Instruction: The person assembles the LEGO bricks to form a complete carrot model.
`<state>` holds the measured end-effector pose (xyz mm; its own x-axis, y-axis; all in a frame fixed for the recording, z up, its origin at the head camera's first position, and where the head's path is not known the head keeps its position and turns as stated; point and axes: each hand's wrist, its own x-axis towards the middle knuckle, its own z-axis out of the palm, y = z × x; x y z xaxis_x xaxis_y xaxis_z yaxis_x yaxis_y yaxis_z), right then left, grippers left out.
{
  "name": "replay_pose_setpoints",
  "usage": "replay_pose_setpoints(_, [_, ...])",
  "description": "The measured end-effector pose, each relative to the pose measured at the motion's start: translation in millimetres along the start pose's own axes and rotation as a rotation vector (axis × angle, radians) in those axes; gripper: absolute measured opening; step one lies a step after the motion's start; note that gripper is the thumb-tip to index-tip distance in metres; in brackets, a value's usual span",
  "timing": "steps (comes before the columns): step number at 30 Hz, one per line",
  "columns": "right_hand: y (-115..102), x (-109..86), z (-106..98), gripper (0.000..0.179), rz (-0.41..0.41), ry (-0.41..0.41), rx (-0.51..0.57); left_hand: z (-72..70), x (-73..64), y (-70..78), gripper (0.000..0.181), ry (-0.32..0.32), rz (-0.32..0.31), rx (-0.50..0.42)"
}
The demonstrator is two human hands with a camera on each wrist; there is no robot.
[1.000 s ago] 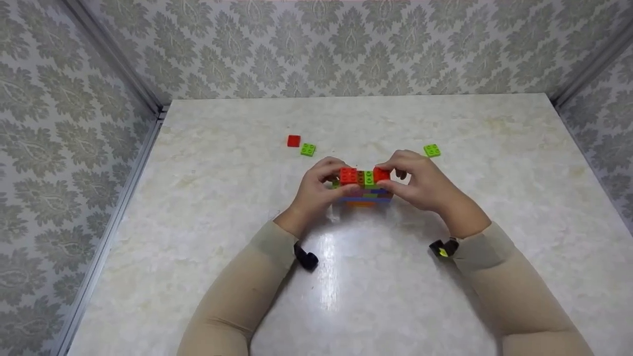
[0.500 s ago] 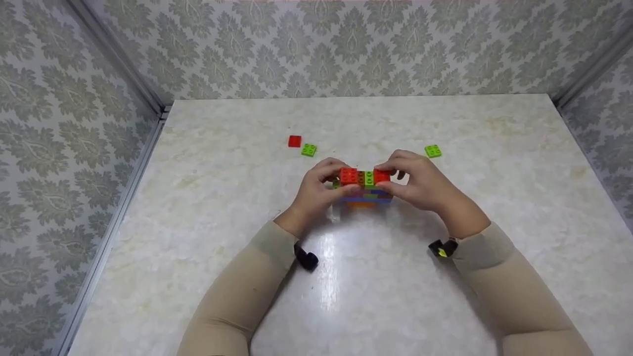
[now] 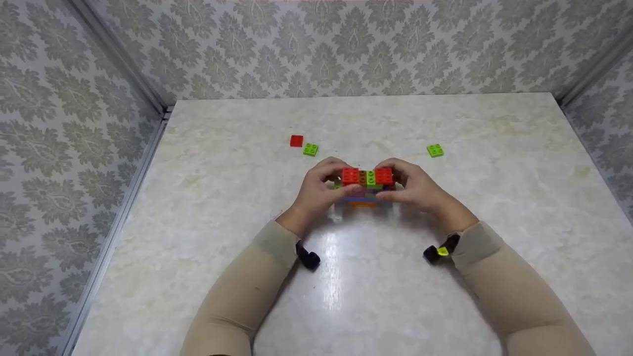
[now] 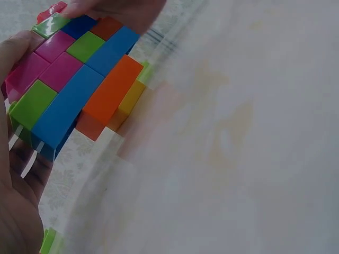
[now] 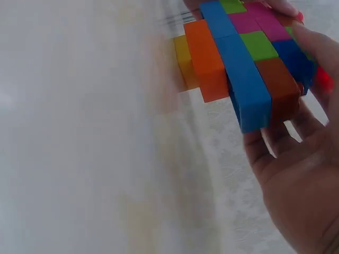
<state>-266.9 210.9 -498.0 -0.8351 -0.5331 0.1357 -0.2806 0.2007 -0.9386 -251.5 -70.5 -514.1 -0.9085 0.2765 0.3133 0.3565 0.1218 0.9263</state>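
Note:
A stacked block of toy building bricks (image 3: 364,193) stands on the table at mid-view in the head view. My left hand (image 3: 319,189) grips its left end, thumb on the near face and fingers behind. Around the right end curls my right hand (image 3: 420,190), its thumb low on the near side. Two red bricks, a left one (image 3: 350,175) and a right one (image 3: 383,175), sit on top with brown and green studs between them. In the left wrist view, long blue bricks (image 4: 69,108) lie above an orange brick (image 4: 113,90). A brown brick (image 5: 277,87) shows at the right end.
Beyond the hands on the pale table (image 3: 237,148) lie a flat red piece (image 3: 296,141) and a green studded brick (image 3: 310,149). Another green brick (image 3: 435,150) lies at the back right. Patterned walls (image 3: 321,49) enclose the back and sides.
My right hand has shifted from pinching the right red top brick to gripping the block's end lower down, baring that brick's studs. My left hand keeps its grip.

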Motion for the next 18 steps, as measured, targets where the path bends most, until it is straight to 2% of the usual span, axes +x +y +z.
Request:
replay_pose_setpoints(4, [12.0,-0.7,-3.3,0.051,0.014,-0.042,0.068,0.1,0.8,-2.0,0.037,-0.001,0.000,0.000])
replay_pose_setpoints(6, [15.1,-1.3,-3.7,0.048,0.009,-0.044,0.095,-0.8,1.2,-4.0,0.055,-0.002,0.002,0.003])
replay_pose_setpoints(9, [16.6,-1.5,-3.3,0.047,0.016,-0.036,0.125,-5.1,1.9,-7.2,0.092,0.006,0.015,0.006])
replay_pose_setpoints(12, [16.5,-0.9,-2.6,0.048,0.036,-0.032,0.140,-12.7,3.3,-10.4,0.115,0.052,0.003,0.005])
replay_pose_setpoints(14, [16.3,-0.5,-2.5,0.048,0.048,-0.029,0.146,-19.1,4.9,-12.9,0.113,0.099,-0.019,0.003])
replay_pose_setpoints(18, [15.7,-0.2,-1.9,0.047,0.056,-0.024,0.152,-32.7,11.2,-20.2,0.071,0.214,-0.082,0.110])
